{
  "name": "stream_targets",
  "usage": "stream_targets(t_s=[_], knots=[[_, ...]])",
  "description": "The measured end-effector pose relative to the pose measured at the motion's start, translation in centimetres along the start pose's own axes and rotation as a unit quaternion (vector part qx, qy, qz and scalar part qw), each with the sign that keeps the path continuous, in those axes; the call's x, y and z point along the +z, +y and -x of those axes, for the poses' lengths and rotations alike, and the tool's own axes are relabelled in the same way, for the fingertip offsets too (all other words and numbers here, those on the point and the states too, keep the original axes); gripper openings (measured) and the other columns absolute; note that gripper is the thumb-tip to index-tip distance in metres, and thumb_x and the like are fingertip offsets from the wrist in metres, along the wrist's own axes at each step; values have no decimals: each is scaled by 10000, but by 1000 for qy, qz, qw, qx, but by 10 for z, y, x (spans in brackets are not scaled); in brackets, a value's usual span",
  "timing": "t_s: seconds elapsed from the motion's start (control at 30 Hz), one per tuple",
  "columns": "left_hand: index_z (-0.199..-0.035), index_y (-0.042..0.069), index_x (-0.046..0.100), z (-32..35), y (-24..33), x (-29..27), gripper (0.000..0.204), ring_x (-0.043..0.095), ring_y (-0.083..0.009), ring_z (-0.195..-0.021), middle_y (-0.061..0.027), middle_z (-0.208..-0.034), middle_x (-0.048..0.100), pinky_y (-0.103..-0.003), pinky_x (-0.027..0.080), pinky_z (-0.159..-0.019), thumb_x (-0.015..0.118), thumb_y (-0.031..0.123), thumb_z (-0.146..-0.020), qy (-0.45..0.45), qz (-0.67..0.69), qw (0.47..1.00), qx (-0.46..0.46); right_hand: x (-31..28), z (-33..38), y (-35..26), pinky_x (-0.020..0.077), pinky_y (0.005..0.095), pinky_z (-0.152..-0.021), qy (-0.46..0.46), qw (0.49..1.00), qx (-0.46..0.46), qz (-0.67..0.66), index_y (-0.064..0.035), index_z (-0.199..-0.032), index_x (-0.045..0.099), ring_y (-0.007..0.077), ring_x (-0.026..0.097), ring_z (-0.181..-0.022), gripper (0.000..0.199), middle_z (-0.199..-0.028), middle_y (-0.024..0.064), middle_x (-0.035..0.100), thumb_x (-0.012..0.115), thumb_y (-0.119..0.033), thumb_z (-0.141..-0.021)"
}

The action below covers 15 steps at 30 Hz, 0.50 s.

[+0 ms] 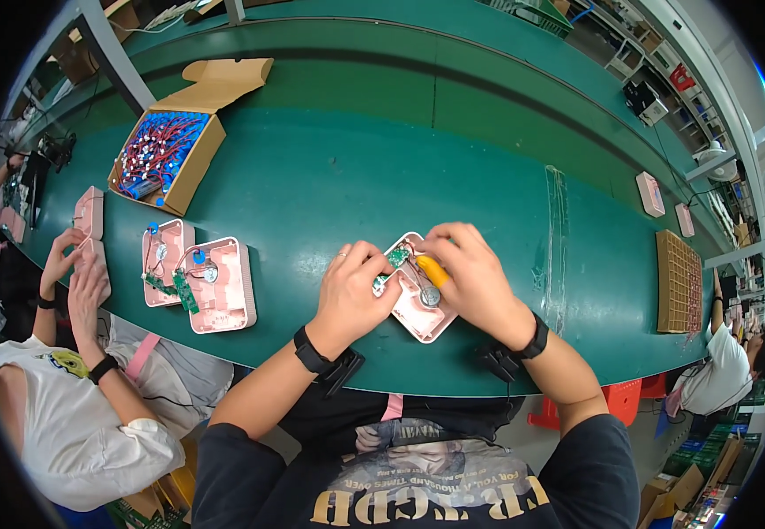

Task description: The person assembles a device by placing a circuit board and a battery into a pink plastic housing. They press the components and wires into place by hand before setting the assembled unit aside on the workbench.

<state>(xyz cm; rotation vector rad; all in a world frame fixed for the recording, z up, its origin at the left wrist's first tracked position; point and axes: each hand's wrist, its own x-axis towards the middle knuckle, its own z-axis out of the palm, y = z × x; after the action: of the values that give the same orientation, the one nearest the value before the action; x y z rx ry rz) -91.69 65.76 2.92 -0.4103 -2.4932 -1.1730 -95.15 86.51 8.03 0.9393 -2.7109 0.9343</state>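
In front of me lies a pink plastic housing [419, 328], its inside facing up. A small green circuit board [397, 256] sits at its far left, and a round silver part [430, 296] with wires shows in the near half. My left hand [354, 286] grips the housing's left edge, fingers bent over the board's corner. My right hand [479, 278] reaches over the right side, its fingers curled together above the wires. Something yellow [432, 271], perhaps a finger cot, shows at its thumb. Whatever the right fingertips pinch is hidden.
To the left lie two pink housings [238, 304] with boards and wires. Beyond them stands an opened cardboard box [199, 167] of blue cylinders with red wires. A co-worker's hands [88, 286] hold pink housings at far left. A divided cardboard tray [666, 282] sits at right.
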Motion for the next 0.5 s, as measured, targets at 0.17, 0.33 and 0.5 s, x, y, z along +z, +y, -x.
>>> stream_targets(t_s=[0.17,0.33,0.5], knots=[[-820,20,662,0,-2,1,116,616,-328,-859,-101,-935,620,-427,511,-766,752,89,-793,4,-6,1000,1,2,-24,1,549,393,-868,-10,999,10,40,-51,-1048,770,307,652,-1031,221,-1102,108,672,782,-77,-829],[-794,35,667,1,-4,3,143,614,-298,-848,-70,-906,618,-434,511,-746,762,142,-806,15,-2,1000,19,9,-23,9,577,389,-775,0,999,-10,35,-37,-998,773,299,694,-886,181,-1022,111,703,792,-87,-825],[-790,38,666,1,-3,2,144,615,-297,-849,-69,-904,622,-435,510,-744,762,144,-808,16,-4,1000,15,9,-25,7,590,390,-734,21,999,37,13,-38,-975,773,295,708,-809,152,-937,103,719,785,-75,-828]])
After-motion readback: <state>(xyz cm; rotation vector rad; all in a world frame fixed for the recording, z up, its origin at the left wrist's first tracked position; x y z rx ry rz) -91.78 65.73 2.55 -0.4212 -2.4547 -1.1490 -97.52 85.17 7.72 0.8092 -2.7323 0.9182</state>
